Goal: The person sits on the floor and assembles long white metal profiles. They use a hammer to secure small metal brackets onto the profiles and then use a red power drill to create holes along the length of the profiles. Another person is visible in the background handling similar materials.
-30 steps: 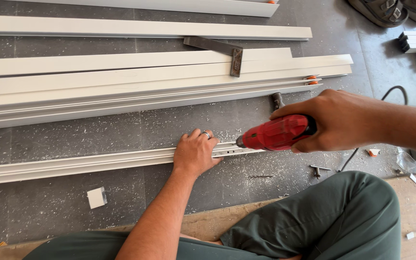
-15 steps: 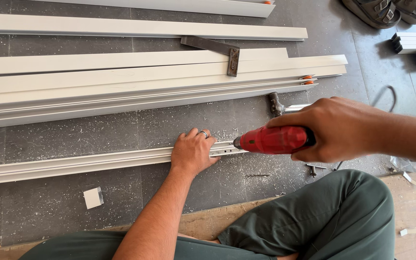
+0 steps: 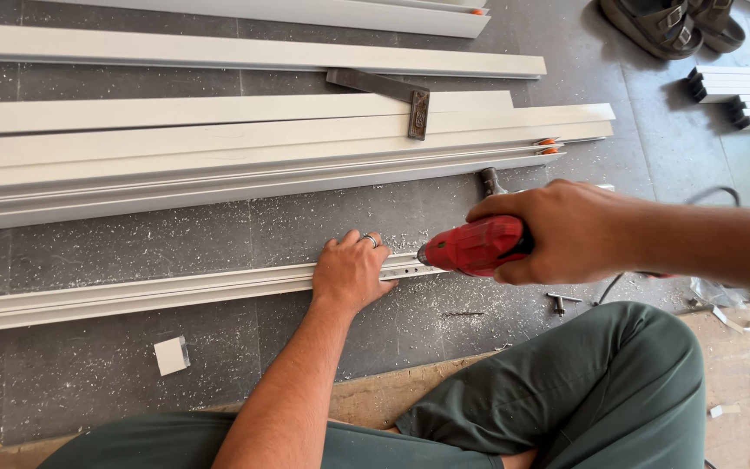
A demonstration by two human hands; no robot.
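My left hand [image 3: 351, 271], with a ring on one finger, presses flat on a long white aluminium profile [image 3: 132, 297] that lies on the dark floor. My right hand [image 3: 562, 231] grips a red power drill [image 3: 476, 246]. The drill's nose points left and down at the profile's right end, just beside my left fingertips, where small holes show in the metal. Pale metal shavings are scattered over the floor around that spot.
Several longer white profiles [image 3: 262, 148] lie stacked behind, with a dark metal square [image 3: 392, 94] on them. A small white block [image 3: 171, 355] sits at front left. Loose screws [image 3: 559, 301] and bits lie at right, sandals [image 3: 670, 24] at top right. My green-trousered knee [image 3: 583, 391] is in front.
The drill and my right hand have moved slightly left, closer to the profile's end. My left hand stays pressed on the profile. The view shifted a little.
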